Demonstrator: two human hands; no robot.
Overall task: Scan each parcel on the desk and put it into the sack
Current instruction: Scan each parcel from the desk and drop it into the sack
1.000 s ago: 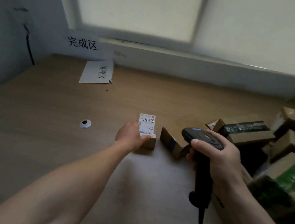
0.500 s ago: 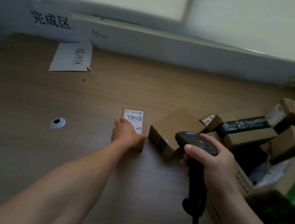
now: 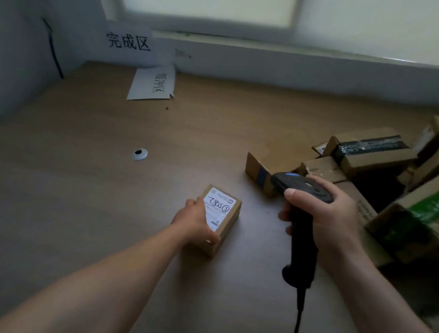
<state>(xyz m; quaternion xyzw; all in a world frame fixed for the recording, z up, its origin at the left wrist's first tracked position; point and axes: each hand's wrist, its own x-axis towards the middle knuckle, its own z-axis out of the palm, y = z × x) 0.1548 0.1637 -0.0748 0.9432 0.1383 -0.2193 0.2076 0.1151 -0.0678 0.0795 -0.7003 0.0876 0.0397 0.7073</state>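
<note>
The person's left hand [image 3: 195,223] grips the small brown cardboard parcel [image 3: 228,225] by its near-left edge, seemingly steadying it so the white paper label, handwritten in marker, faces up for reading; the boxy parcel lies flat on the matt wood-grain desk [image 3: 80,203], apart from the heap of taped, scuffed brown cartons [image 3: 369,156] at the right; the right hand [image 3: 329,218] is curled round the black plastic pistol-grip scanner [image 3: 299,251], thumb on its smooth rounded head, cable trailing below; the head probably needs tipping toward the label; no sack is in view
</note>
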